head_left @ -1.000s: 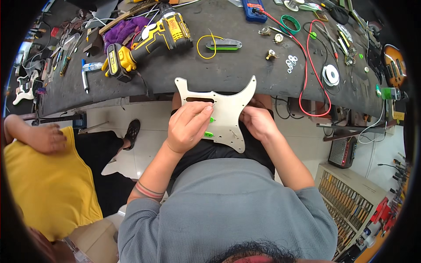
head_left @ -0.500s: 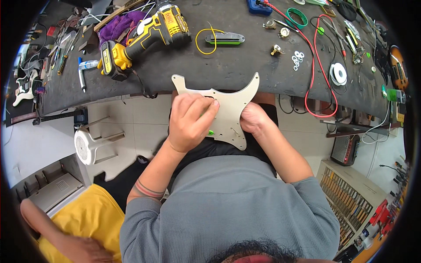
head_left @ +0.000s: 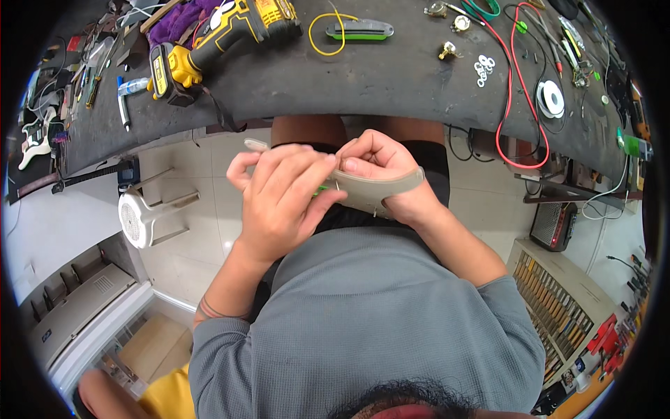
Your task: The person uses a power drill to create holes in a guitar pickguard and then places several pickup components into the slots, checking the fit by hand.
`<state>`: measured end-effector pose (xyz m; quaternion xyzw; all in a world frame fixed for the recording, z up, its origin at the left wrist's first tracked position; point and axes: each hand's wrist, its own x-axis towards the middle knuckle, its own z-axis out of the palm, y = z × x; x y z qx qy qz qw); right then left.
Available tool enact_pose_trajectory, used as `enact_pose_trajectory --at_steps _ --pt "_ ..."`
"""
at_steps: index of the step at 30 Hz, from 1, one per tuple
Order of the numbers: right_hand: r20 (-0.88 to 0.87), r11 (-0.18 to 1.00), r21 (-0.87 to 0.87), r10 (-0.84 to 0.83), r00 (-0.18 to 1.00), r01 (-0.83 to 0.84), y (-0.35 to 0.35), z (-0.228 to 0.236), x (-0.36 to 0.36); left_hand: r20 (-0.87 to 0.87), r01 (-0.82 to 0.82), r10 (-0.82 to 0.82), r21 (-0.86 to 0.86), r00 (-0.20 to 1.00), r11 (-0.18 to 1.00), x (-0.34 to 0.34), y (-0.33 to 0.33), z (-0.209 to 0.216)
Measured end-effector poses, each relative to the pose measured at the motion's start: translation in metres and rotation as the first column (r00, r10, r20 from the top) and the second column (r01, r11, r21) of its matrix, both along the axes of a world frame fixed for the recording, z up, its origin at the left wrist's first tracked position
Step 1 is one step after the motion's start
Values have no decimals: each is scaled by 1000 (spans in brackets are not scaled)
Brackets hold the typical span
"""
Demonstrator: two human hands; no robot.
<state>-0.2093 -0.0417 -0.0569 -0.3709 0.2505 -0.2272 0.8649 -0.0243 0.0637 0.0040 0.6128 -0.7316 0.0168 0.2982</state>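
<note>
A cream guitar pickguard is held above my lap, tilted so that I see it nearly edge-on. My left hand lies over its left part with bent fingers, gripping it. My right hand is closed round its right part, thumb and fingers pinched at the far side; whether a small part is between the fingertips I cannot make out. A bit of bright green shows beside my left thumb. Small metal screws stick out near the pickguard's lower edge.
Beyond my knees stands a dark workbench. On it lie a yellow cordless drill, a guitar pickup with yellow wire, potentiometers, white washers, red cable and a solder spool. A white stool stands left; a person in yellow is behind.
The pickguard has turned from face-up to nearly edge-on. My right hand has come up over its far side, and my left hand has shifted left. The person in yellow has moved back.
</note>
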Motion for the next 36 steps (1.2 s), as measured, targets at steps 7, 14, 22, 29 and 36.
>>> enact_pose_trajectory --at_steps 7,14,22,29,36 --pt "102 993 88 73 992 -82 27 14 -7 59 -6 11 -90 998 996 -6 55 1" --pt "112 980 147 118 987 -134 31 22 -4 53 -41 48 -123 997 992 -7 69 3" --pt "137 990 119 63 989 -80 30 22 -3 2 -18 18 -56 1000 998 -8 73 10" --pt "113 994 72 75 991 -83 28 23 -3 -44 -1 1 13 999 1000 -9 80 12" --pt "149 986 77 137 979 -150 30 27 -4 -27 -10 10 -13 1000 1000 -9 78 10"
